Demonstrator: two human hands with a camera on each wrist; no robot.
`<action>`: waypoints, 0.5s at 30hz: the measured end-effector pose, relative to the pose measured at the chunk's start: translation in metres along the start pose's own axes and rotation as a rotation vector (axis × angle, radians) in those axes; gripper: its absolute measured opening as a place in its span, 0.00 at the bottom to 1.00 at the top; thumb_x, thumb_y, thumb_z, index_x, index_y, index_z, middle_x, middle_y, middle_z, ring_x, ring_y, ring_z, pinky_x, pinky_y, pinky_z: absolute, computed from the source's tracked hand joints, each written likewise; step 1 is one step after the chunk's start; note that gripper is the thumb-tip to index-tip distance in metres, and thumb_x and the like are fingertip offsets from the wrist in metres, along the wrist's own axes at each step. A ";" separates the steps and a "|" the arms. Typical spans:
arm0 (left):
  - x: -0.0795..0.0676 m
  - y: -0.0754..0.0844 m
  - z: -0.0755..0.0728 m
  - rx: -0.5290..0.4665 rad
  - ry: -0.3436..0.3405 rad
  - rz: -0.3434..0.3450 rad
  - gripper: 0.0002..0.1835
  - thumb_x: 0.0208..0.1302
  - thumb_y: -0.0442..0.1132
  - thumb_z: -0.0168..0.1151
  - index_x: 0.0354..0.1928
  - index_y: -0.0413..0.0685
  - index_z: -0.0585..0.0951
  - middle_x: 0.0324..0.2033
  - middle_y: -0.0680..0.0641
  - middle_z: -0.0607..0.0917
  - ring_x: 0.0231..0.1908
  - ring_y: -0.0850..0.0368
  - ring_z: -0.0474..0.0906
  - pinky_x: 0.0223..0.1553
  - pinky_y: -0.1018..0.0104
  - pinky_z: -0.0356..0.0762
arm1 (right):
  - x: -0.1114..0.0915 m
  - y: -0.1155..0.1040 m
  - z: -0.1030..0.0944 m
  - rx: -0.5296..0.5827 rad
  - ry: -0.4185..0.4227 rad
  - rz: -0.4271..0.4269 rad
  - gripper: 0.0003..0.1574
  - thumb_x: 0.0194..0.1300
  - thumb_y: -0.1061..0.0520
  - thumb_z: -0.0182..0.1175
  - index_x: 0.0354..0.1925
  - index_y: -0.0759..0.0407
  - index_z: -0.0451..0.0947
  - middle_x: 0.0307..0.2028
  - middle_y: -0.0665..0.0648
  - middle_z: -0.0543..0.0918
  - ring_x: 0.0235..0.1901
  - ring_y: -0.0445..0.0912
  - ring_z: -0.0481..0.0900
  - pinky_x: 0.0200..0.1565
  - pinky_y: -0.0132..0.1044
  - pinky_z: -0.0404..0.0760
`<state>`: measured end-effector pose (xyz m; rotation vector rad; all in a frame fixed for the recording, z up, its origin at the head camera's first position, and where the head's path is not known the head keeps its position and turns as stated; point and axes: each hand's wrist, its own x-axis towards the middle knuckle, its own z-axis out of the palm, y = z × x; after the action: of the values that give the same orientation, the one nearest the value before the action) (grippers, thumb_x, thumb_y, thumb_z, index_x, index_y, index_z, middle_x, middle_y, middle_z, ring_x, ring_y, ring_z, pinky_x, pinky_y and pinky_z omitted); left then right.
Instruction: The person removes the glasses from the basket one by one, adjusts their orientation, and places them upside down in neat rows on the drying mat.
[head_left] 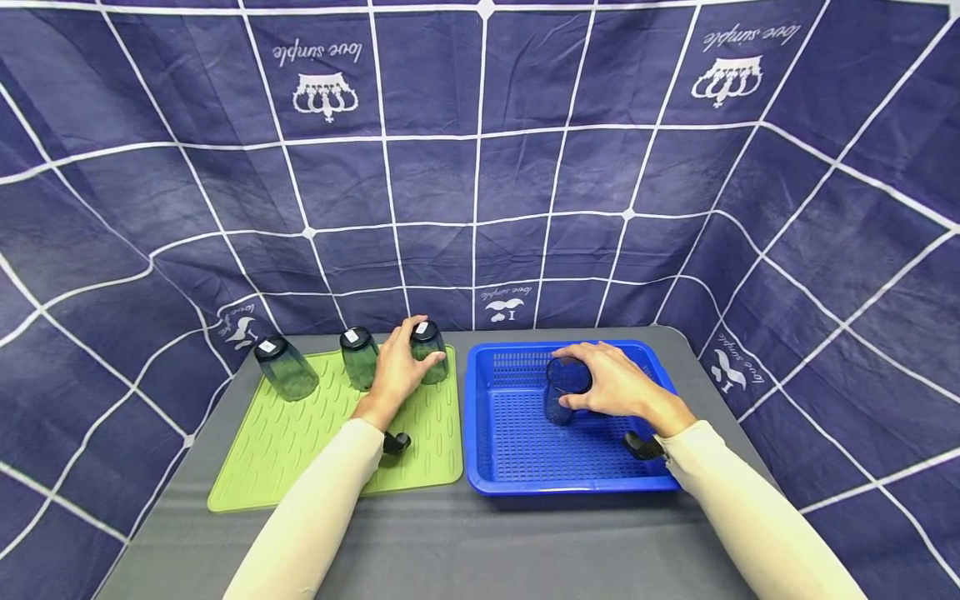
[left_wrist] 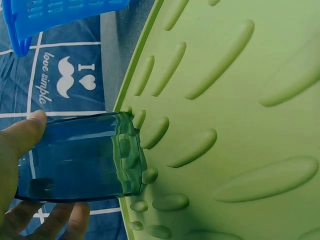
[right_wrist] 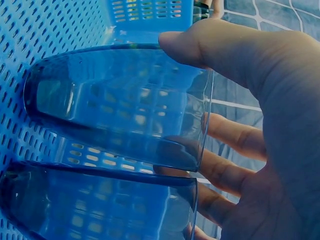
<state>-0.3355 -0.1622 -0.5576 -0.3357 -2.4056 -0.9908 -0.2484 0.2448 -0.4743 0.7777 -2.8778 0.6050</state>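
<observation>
My left hand (head_left: 399,367) holds an upside-down blue-tinted drinking glass (head_left: 431,367) near its base, at the far right corner of the green mat (head_left: 322,450). In the left wrist view, thumb and fingers lie on opposite sides of that glass, whose rim meets the mat. Over the blue basket (head_left: 525,486), my right hand (head_left: 611,382) grips another glass (right_wrist: 125,105) near its rim, which faces up. The right wrist view shows its thumb on one side and fingers around the other. A second glass (right_wrist: 100,205) stands close beside it in the basket.
Two more upside-down glasses stand towards the back of the mat, one at the far left (head_left: 287,371) and one in the middle (head_left: 359,358). The mat and basket lie side by side on a grey tabletop (head_left: 480,542). A blue checked cloth (head_left: 435,183) hangs behind and at both sides.
</observation>
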 end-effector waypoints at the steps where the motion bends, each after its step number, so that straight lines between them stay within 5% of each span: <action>1: 0.000 0.000 0.000 -0.002 0.002 0.000 0.46 0.59 0.46 0.92 0.78 0.54 0.80 0.61 0.30 0.91 0.62 0.21 0.88 0.64 0.25 0.85 | 0.000 0.000 0.000 0.001 0.000 -0.001 0.49 0.61 0.43 0.87 0.76 0.54 0.84 0.69 0.61 0.92 0.71 0.62 0.87 0.80 0.71 0.74; 15: 0.002 -0.018 0.008 -0.040 0.007 0.009 0.47 0.59 0.49 0.93 0.79 0.55 0.80 0.65 0.28 0.90 0.65 0.19 0.87 0.66 0.22 0.84 | 0.001 0.002 0.002 0.017 -0.003 0.014 0.49 0.60 0.44 0.86 0.75 0.56 0.85 0.65 0.59 0.93 0.70 0.60 0.89 0.86 0.71 0.69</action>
<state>-0.3479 -0.1687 -0.5718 -0.3561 -2.3790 -1.0358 -0.2506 0.2452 -0.4769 0.7617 -2.8869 0.6314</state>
